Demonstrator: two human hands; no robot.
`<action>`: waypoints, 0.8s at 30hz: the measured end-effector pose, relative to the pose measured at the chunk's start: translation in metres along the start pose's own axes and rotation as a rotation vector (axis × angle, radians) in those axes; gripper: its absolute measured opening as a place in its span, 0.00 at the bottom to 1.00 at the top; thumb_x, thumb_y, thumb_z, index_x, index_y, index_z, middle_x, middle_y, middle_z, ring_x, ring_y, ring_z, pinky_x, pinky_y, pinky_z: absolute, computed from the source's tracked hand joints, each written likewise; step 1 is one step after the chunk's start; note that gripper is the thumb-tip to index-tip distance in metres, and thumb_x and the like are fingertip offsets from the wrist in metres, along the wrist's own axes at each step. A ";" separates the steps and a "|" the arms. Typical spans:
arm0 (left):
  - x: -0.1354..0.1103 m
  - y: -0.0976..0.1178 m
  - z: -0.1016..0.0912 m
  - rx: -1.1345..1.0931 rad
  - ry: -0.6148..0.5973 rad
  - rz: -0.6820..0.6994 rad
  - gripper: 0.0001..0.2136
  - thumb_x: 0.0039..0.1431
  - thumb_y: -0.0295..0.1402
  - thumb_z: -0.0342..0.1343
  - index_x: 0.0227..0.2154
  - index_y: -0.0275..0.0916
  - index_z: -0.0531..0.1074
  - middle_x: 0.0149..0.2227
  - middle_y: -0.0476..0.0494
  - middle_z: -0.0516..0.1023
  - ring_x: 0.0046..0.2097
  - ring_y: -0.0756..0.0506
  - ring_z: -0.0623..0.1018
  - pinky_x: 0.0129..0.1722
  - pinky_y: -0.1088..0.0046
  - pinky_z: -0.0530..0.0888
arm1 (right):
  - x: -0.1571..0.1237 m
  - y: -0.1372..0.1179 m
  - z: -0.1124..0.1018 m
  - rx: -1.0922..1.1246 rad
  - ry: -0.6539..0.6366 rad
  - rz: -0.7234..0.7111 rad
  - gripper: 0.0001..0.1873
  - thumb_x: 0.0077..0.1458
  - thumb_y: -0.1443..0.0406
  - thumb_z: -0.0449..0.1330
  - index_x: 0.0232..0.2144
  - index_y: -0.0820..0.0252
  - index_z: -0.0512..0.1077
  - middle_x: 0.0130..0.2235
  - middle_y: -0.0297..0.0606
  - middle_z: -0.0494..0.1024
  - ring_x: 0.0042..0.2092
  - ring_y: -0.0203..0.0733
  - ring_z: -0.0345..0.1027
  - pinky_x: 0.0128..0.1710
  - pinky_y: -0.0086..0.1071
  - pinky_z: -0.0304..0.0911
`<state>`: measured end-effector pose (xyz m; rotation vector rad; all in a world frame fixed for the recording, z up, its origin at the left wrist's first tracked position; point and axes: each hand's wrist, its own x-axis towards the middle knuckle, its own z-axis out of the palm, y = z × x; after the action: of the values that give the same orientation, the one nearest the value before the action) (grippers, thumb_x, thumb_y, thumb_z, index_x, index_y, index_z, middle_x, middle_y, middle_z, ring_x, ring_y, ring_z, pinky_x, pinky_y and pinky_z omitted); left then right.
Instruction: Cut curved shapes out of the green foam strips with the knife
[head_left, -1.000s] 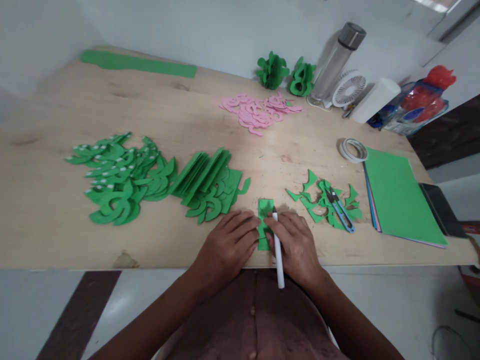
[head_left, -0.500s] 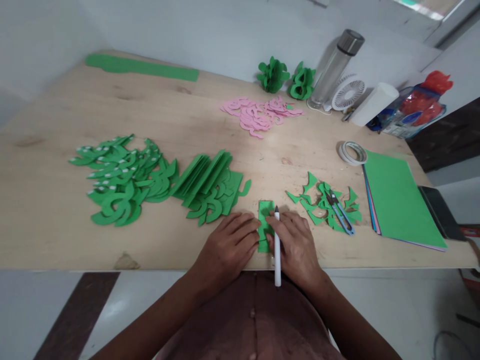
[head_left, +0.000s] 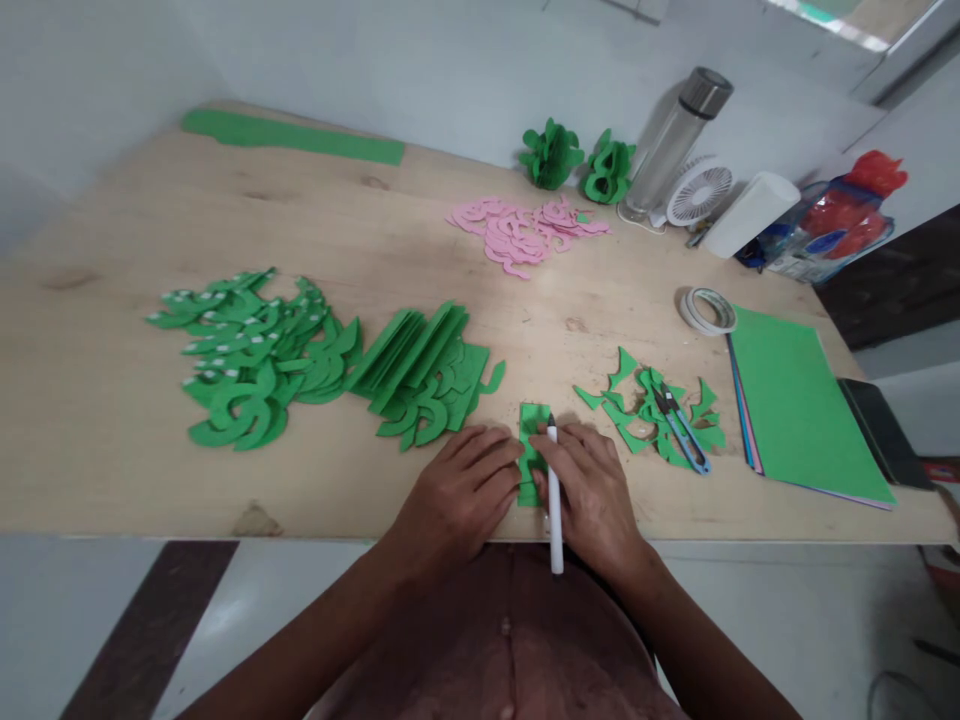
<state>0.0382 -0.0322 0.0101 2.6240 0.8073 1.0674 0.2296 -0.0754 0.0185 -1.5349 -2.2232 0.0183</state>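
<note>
Right hand [head_left: 596, 500] is closed around a white pen [head_left: 554, 505], tip on the small green paper [head_left: 534, 416] near the table [head_left: 450, 250] edge. Left hand [head_left: 457, 495] lies flat, pressing the paper's side. It looks thin, light and bendy; hold it flat.

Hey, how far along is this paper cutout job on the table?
Done: a pile of cut green shapes, a pink pile and two made-up green balls at the back. In hand: the left hand presses a small green piece flat while the right hand holds a pen tip on it. Probably left: the folded green pieces and uncut sheets.
</note>
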 end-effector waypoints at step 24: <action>0.002 0.000 -0.001 0.004 -0.015 -0.003 0.10 0.66 0.24 0.48 0.36 0.37 0.75 0.43 0.41 0.82 0.51 0.41 0.78 0.53 0.55 0.77 | 0.008 -0.005 -0.007 0.002 -0.105 0.018 0.22 0.66 0.71 0.53 0.61 0.53 0.66 0.51 0.42 0.79 0.54 0.53 0.65 0.47 0.43 0.59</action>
<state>0.0390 -0.0314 0.0116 2.6296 0.8111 1.0457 0.2255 -0.0717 0.0287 -1.5870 -2.2888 0.1092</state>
